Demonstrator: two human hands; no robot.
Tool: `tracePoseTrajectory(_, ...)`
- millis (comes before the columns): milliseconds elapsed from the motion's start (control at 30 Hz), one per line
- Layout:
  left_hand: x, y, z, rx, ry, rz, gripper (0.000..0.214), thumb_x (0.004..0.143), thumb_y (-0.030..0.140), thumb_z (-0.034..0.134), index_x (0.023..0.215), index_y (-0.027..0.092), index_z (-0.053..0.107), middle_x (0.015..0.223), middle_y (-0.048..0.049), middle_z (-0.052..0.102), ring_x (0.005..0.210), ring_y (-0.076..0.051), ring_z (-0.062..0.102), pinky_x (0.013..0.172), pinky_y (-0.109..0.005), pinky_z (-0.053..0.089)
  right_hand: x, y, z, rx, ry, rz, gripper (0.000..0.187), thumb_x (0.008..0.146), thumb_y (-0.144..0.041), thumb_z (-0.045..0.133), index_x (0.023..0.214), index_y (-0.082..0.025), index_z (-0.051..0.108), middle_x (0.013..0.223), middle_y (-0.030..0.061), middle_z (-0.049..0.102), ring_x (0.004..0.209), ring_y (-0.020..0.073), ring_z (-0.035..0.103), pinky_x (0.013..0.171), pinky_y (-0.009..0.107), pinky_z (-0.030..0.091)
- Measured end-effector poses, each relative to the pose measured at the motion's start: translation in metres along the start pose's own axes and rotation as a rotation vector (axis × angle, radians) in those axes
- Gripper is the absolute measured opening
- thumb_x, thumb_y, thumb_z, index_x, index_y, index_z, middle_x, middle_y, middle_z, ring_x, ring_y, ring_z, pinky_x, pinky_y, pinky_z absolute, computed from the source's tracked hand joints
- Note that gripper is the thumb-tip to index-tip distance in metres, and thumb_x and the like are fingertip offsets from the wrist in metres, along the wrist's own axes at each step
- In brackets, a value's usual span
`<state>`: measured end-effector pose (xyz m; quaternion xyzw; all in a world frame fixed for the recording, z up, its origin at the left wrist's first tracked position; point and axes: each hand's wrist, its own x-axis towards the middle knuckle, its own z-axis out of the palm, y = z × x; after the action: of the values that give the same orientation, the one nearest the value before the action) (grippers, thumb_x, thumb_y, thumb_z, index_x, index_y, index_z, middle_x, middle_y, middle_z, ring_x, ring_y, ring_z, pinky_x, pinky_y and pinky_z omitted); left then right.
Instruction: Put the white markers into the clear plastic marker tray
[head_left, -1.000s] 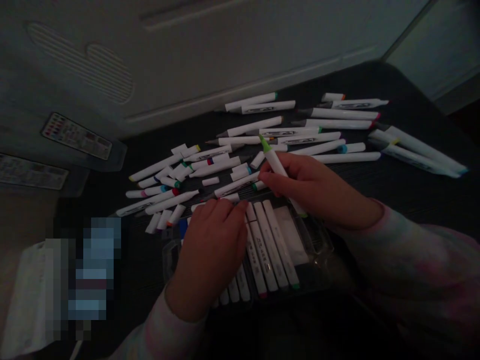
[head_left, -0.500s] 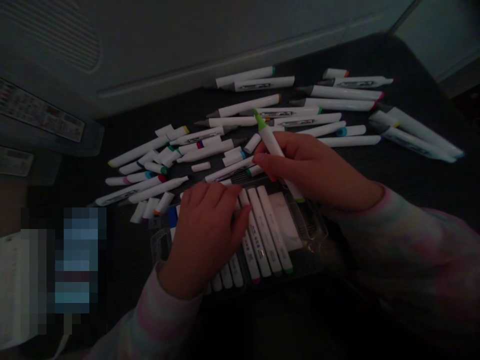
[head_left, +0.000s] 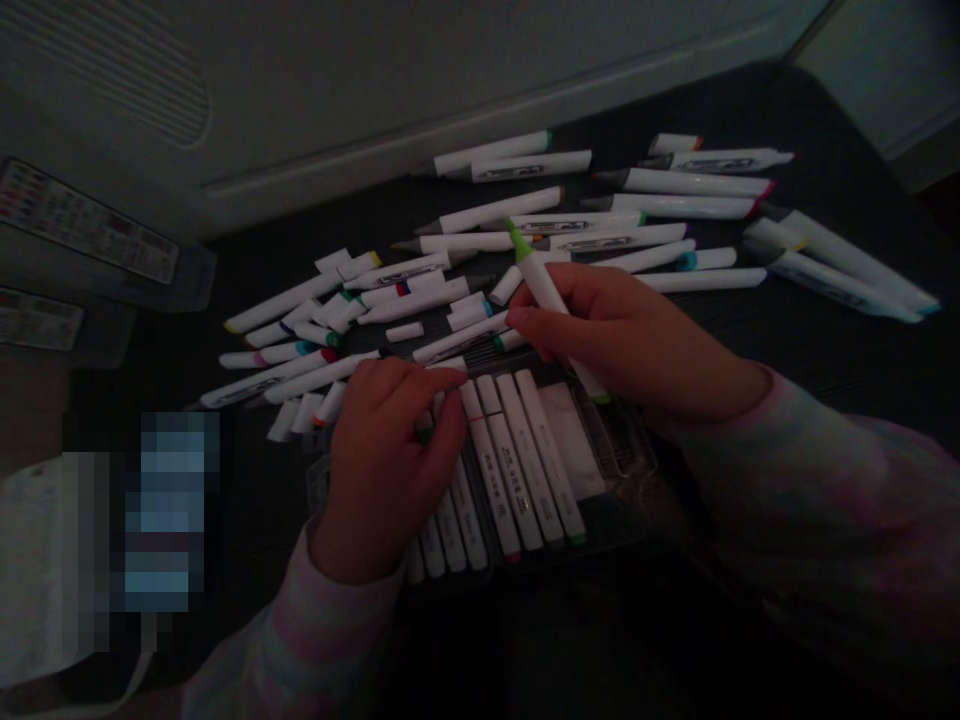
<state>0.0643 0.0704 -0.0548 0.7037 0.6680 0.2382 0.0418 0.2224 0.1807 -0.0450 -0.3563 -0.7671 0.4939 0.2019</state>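
Note:
My right hand [head_left: 592,315] is closed around a white marker [head_left: 551,295] with its light-green nib bare and pointing up and away to the left. A light-green mark shows at its lower end. My left hand [head_left: 394,450] hangs over the left part of a clear plastic case [head_left: 491,560], thumb and fingertips drawn together near the upper ends of the markers there. What they pinch, if anything, is hidden. White capped markers [head_left: 517,460] stand side by side in the case, to the right of my left hand.
Many loose markers [head_left: 514,165] and white caps [head_left: 405,332] lie scattered across the dark table [head_left: 795,120]. Clear boxes with printed labels [head_left: 90,220] stand at the left against a pale panel [head_left: 420,70]. A blurred-out bluish object [head_left: 172,510] is at lower left.
My left hand has shifted slightly left, and its thumb has drawn in toward the fingertips. My right hand holds the green marker in nearly the same place. The view has shifted a little.

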Motion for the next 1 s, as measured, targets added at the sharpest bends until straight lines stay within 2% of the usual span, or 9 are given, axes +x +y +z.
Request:
tracePoseTrajectory(233, -0.005, 0.003, -0.008, -0.208, 0.214, -0.213, 0.015, 0.076, 0.012, 0.052, 0.081, 0.021, 0.063, 0.07, 0.0045, 0.057, 0.066, -0.009, 0.052, 0.063, -0.024, 0.041, 0.0, -0.001, 0.0, 0.013, 0.001, 0.047, 0.014, 0.081, -0.022, 0.048, 0.069, -0.015, 0.052, 0.06, -0.0026, 0.046, 0.057, 0.009, 0.042, 0.055, 0.024, 0.03)
tracePoseTrajectory(333, -0.005, 0.006, -0.008, -0.382, 0.379, -0.35, 0.017, 0.075, 0.01, 0.052, 0.075, 0.022, 0.064, 0.066, 0.0056, 0.057, 0.065, -0.009, 0.052, 0.058, -0.022, 0.04, -0.001, -0.001, 0.001, 0.021, 0.007, 0.076, 0.014, 0.081, -0.023, 0.048, 0.069, -0.016, 0.052, 0.058, -0.0028, 0.046, 0.054, 0.0089, 0.041, 0.053, 0.025, 0.029)
tracePoseTrajectory(400, -0.004, 0.005, -0.007, -0.562, 0.43, -0.405, 0.018, 0.073, 0.008, 0.052, 0.073, 0.022, 0.064, 0.064, 0.0059, 0.058, 0.065, -0.009, 0.052, 0.057, -0.021, 0.039, -0.001, 0.0, 0.002, 0.014, 0.017, 0.087, 0.014, 0.081, -0.023, 0.048, 0.069, -0.016, 0.052, 0.058, -0.0028, 0.046, 0.054, 0.009, 0.041, 0.053, 0.025, 0.029)
tracePoseTrajectory(467, -0.003, 0.001, -0.008, -0.751, 0.401, -0.442, 0.019, 0.072, 0.008, 0.053, 0.072, 0.023, 0.064, 0.066, 0.0059, 0.059, 0.065, -0.009, 0.052, 0.056, -0.02, 0.039, -0.001, 0.0, 0.002, -0.006, 0.025, 0.08, 0.014, 0.081, -0.023, 0.048, 0.07, -0.016, 0.052, 0.058, -0.0026, 0.046, 0.054, 0.0095, 0.042, 0.053, 0.025, 0.029)
tracePoseTrajectory(533, -0.003, -0.005, -0.01, -0.842, 0.365, -0.481, 0.019, 0.072, 0.009, 0.054, 0.073, 0.025, 0.065, 0.068, 0.0056, 0.06, 0.064, -0.009, 0.053, 0.057, -0.021, 0.04, -0.002, 0.001, 0.003, -0.022, 0.031, 0.056, 0.014, 0.081, -0.024, 0.048, 0.07, -0.017, 0.052, 0.059, -0.0025, 0.046, 0.055, 0.0099, 0.042, 0.054, 0.026, 0.03)
tracePoseTrajectory(700, -0.007, -0.023, -0.029, -0.801, 0.259, -0.521, 0.011, 0.071, 0.016, 0.059, 0.074, 0.025, 0.064, 0.072, 0.0044, 0.06, 0.066, -0.01, 0.054, 0.061, -0.023, 0.043, -0.002, 0.002, 0.002, -0.04, 0.033, 0.032, 0.015, 0.08, -0.026, 0.049, 0.069, -0.017, 0.051, 0.06, -0.0023, 0.047, 0.054, 0.0099, 0.042, 0.052, 0.026, 0.031)
tracePoseTrajectory(833, -0.012, -0.032, -0.043, -0.541, 0.037, -0.48, 0.005, 0.068, 0.025, 0.065, 0.072, 0.023, 0.063, 0.065, 0.0045, 0.059, 0.059, -0.01, 0.053, 0.053, -0.022, 0.041, -0.002, 0.003, 0.002, -0.021, 0.028, 0.043, 0.015, 0.08, -0.027, 0.049, 0.069, -0.017, 0.052, 0.058, -0.0026, 0.047, 0.052, 0.0095, 0.042, 0.05, 0.025, 0.031)
tracePoseTrajectory(900, -0.013, -0.032, -0.044, -0.371, -0.055, -0.406, 0.009, 0.071, 0.029, 0.062, 0.075, 0.021, 0.064, 0.068, 0.0028, 0.061, 0.061, -0.012, 0.055, 0.055, -0.024, 0.042, -0.002, 0.003, 0.003, -0.001, 0.019, 0.056, 0.015, 0.08, -0.028, 0.049, 0.07, -0.017, 0.052, 0.056, -0.0031, 0.046, 0.05, 0.0094, 0.041, 0.049, 0.025, 0.03)
tracePoseTrajectory(1000, -0.011, -0.029, -0.04, -0.146, -0.124, -0.235, 0.014, 0.076, 0.028, 0.054, 0.081, 0.02, 0.065, 0.076, -0.0004, 0.064, 0.072, -0.015, 0.057, 0.066, -0.028, 0.043, -0.001, 0.005, 0.003, 0.008, 0.011, 0.063, 0.016, 0.08, -0.03, 0.048, 0.071, -0.018, 0.051, 0.056, -0.0035, 0.045, 0.05, 0.0094, 0.041, 0.049, 0.025, 0.031)
